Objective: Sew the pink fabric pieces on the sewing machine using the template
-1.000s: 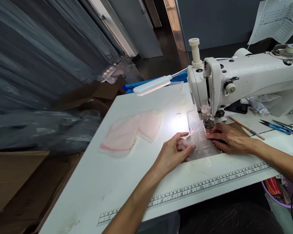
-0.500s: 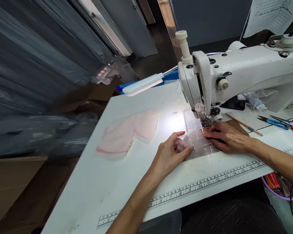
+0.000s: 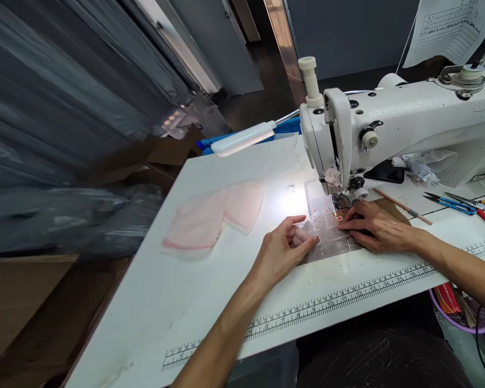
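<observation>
A clear plastic sheet (image 3: 327, 237) lies on the table under the front of the sewing machine (image 3: 392, 124), by its presser foot (image 3: 340, 201). My left hand (image 3: 289, 240) holds the sheet's left edge, with the curled fingers partly behind the plastic and the thumb over it. My right hand (image 3: 374, 226) presses its bent fingers on the sheet's right side, close to the presser foot. A small red and white mark (image 3: 339, 219) shows near the right fingertips. Brown card (image 3: 392, 210) is partly hidden by the right hand.
Pale pink sheer fabric pieces (image 3: 214, 218) lie on the white table (image 3: 145, 302) at left. A lamp (image 3: 242, 139) reaches over the table. To the right are a pencil (image 3: 402, 206), blue snips (image 3: 450, 203) and a dark phone (image 3: 386, 172). A ruler strip (image 3: 327, 306) runs along the front edge.
The whole view has shifted slightly. Both hands stay at the plastic sheet in nearly the same pose, with no clear change in their hold.
</observation>
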A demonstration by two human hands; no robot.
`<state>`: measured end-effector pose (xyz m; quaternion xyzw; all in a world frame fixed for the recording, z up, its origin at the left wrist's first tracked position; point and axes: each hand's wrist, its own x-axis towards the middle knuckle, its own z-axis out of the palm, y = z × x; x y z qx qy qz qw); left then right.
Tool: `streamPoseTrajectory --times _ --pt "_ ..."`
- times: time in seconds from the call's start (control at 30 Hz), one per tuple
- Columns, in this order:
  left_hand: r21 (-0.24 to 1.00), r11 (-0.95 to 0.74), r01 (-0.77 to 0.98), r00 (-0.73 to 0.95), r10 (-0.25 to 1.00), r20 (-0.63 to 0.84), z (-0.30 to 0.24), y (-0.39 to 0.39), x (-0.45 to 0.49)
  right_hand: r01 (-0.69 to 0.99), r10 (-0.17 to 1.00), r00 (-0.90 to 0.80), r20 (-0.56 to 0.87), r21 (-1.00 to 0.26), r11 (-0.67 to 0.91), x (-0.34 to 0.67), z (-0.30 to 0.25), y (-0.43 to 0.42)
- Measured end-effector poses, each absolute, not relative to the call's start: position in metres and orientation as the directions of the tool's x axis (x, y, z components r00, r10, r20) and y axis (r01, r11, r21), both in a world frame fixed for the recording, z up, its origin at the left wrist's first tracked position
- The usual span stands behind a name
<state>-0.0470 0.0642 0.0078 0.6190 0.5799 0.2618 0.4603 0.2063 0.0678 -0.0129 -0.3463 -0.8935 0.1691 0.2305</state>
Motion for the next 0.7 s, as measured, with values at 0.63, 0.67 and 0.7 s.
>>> streamPoseTrajectory --times 0.63,0.67,0.7 --pt "0.359 -0.698 0.62 0.529 0.71 0.465 0.006 0.081 -0.044 0.497 0.643 -0.725 0.246 -0.46 0.736 0.208 -0.007 0.061" --pt "0.305 -0.756 0.579 0.613 0.651 0.449 0.006 0.085 -0.042 0.502 0.651 -0.721 0.239 -0.467 0.728 0.208 -0.007 0.061" --pt "0.267 -0.792 0.549 0.671 0.609 0.424 0.007 0.09 -0.039 0.506 0.657 -0.717 0.235 -0.473 0.721 0.208 -0.006 0.061"
